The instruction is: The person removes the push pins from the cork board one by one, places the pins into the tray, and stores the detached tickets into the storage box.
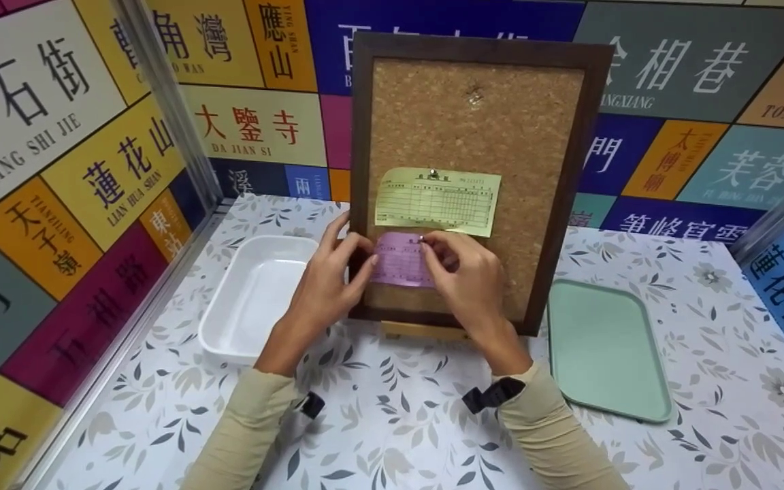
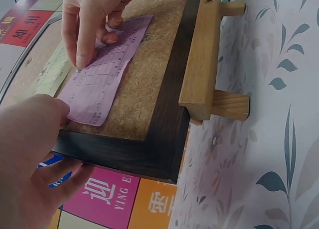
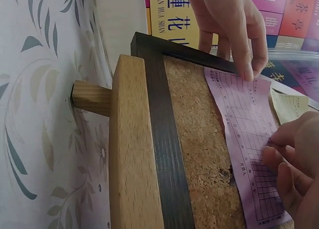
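A framed corkboard [image 1: 535, 136] leans upright on a wooden stand [image 2: 199, 64]. On its lower half lies a purple paper form [image 1: 399, 262], just below a yellow form [image 1: 436, 204] held by a metal push pin [image 1: 433, 173]. My left hand [image 1: 331, 272] holds the purple form's left edge at the board's side, thumb on the paper and other fingers reaching behind the frame. With thumb and forefinger, my right hand [image 1: 467, 275] pinches a small push pin [image 1: 422, 239] at the top of the purple form. The right hand covers the form's right part in the head view.
A white plastic tray [image 1: 211, 333] stands left of the board, partly behind the left arm. To the right lies a green tray [image 1: 610, 347]. Colourful sign-patterned panels [image 1: 256, 129] rise behind and beside the leaf-patterned table [image 1: 399, 422].
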`<action>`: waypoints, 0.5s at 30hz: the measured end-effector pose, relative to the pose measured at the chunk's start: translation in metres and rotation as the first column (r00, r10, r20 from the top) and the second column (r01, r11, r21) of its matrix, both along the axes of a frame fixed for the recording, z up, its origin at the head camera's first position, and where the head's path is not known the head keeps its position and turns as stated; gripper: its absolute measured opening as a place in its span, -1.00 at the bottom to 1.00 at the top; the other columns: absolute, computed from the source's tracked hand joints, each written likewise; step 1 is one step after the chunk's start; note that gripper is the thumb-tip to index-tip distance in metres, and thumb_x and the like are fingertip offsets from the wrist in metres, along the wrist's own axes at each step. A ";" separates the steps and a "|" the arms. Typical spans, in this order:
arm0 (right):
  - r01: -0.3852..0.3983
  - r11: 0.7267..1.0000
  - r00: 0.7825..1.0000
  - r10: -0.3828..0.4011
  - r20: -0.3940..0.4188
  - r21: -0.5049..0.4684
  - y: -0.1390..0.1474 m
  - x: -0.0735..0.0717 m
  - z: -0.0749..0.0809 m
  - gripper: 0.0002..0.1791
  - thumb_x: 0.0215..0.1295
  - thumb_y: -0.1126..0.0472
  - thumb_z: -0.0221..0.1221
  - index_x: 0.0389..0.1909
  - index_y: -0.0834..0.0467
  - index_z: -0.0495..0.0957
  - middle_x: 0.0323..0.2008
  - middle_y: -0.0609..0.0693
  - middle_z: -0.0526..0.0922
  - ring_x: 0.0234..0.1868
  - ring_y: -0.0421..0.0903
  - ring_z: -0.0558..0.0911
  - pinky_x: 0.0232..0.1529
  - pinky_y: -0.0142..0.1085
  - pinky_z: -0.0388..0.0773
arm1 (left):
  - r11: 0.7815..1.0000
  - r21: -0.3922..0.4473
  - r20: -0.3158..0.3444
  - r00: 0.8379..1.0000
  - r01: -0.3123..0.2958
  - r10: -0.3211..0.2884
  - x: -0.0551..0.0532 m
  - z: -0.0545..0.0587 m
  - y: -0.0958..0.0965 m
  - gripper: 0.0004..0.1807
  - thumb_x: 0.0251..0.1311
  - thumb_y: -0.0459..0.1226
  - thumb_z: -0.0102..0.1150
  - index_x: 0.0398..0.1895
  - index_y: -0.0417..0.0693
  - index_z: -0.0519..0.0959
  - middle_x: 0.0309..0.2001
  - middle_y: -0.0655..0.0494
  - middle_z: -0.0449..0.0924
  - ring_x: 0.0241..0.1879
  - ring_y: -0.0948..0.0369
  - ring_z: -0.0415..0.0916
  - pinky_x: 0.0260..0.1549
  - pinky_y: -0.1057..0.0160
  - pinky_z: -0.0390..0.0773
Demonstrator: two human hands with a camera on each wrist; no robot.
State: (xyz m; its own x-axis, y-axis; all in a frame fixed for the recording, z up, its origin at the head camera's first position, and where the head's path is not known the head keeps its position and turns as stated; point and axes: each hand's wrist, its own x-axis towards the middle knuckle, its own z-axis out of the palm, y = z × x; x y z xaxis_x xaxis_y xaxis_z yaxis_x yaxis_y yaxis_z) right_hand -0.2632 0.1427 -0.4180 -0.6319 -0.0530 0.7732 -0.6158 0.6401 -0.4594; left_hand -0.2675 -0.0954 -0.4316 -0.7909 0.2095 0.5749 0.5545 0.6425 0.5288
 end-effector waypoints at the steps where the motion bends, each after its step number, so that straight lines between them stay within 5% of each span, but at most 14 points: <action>1: 0.003 1.000 1.000 -0.003 -0.008 -0.002 -0.001 0.000 0.000 -0.92 0.40 0.23 0.43 -0.15 0.10 0.82 -0.37 -0.05 0.80 -0.44 -0.26 0.70 -0.37 -0.38 0.70 | 1.000 0.002 0.000 1.000 0.001 -0.001 0.000 0.000 0.000 -0.86 0.55 -0.10 0.26 -0.04 0.07 0.64 0.65 -0.05 0.26 0.62 -0.04 0.30 0.56 -0.04 0.43; 15: 0.049 0.999 0.998 -0.049 -0.039 -0.004 -0.003 0.000 -0.004 -0.94 0.41 0.20 0.42 -0.18 0.06 0.83 -0.37 -0.10 0.80 -0.43 -0.27 0.72 -0.37 -0.36 0.69 | 1.000 0.021 0.018 1.000 0.002 -0.002 0.000 0.000 0.000 -0.86 0.55 -0.10 0.25 -0.09 0.05 0.66 0.65 -0.06 0.26 0.61 -0.08 0.32 0.55 -0.11 0.42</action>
